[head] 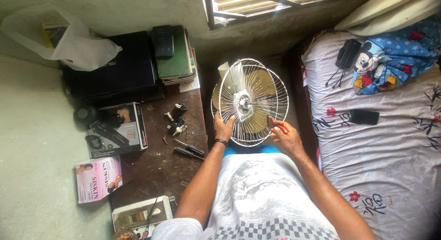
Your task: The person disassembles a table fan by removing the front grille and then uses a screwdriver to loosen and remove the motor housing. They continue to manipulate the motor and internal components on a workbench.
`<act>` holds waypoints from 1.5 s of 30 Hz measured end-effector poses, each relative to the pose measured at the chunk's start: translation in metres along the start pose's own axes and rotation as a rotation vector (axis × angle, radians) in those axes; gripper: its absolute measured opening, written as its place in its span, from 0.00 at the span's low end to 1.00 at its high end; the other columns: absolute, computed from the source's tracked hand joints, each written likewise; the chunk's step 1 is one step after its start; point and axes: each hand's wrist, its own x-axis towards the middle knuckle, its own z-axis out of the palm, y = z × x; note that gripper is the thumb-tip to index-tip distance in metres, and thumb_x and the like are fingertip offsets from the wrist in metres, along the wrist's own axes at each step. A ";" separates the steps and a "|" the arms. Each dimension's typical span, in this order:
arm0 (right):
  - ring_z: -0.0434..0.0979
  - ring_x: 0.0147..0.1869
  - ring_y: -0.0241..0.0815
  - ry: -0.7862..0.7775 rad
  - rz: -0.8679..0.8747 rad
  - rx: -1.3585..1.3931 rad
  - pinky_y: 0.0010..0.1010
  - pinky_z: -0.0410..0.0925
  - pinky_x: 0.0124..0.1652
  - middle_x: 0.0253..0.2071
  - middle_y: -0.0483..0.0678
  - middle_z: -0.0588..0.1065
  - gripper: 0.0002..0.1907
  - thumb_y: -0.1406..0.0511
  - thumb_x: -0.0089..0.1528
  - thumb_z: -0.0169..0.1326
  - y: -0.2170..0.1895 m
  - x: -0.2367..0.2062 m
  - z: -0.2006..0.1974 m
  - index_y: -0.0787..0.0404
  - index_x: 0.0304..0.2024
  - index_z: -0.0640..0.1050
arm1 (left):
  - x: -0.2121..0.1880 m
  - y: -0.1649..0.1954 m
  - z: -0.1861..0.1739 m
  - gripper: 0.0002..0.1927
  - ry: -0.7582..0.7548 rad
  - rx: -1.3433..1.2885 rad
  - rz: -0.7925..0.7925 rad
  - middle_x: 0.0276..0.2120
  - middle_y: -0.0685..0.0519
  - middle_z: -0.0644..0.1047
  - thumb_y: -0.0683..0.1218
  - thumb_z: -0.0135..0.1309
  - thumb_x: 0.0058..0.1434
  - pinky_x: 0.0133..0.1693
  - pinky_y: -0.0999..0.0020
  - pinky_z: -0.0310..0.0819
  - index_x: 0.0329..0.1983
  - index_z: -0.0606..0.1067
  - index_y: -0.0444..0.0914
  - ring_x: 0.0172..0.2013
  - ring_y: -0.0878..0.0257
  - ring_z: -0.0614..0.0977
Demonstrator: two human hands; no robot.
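Both hands on a white wire fan guard, straight ahead of the person, between worktop and bed.

The fan guard (250,102) stands roughly on edge just in front of the knees, round face turned toward the camera, hub in the middle, brownish blades behind the wires; no long axis, it's a disc. Left hand (223,127) grips the lower-left rim, fingers curled over the wires. Right hand (285,135) sits at the lower-right rim, closed around a red-handled tool (281,127), likely a screwdriver, tip toward the guard; can't tell if the tip touches. Both hands about equally near, left slightly higher on the rim. Wooden worktop (156,171) to the left carries loose screws, black fan parts (177,118) and two more screwdrivers (189,150), well apart from the hands. Bed (381,162) to the right.
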 end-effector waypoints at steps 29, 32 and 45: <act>0.81 0.42 0.38 -0.359 -0.020 0.231 0.29 0.76 0.40 0.46 0.55 0.80 0.19 0.64 0.70 0.49 -0.018 0.021 -0.043 0.64 0.62 0.73 | -0.084 0.026 -0.004 0.39 0.303 0.163 0.144 0.67 0.32 0.63 0.50 0.62 0.61 0.66 0.51 0.57 0.70 0.60 0.29 0.67 0.39 0.64; 0.82 0.43 0.39 -0.447 -0.042 0.233 0.30 0.76 0.41 0.46 0.55 0.80 0.20 0.63 0.70 0.49 -0.025 0.019 -0.039 0.65 0.62 0.73 | -0.103 0.030 -0.003 0.34 0.352 0.135 0.222 0.65 0.35 0.66 0.48 0.61 0.61 0.66 0.52 0.59 0.67 0.64 0.29 0.66 0.42 0.66; 0.82 0.44 0.46 -0.888 0.013 0.131 0.36 0.76 0.43 0.47 0.58 0.79 0.21 0.64 0.72 0.47 0.001 0.010 0.004 0.68 0.64 0.69 | -0.223 -0.018 -0.014 0.17 0.253 -0.176 -0.008 0.37 0.49 0.83 0.50 0.60 0.63 0.41 0.67 0.81 0.50 0.78 0.34 0.37 0.62 0.86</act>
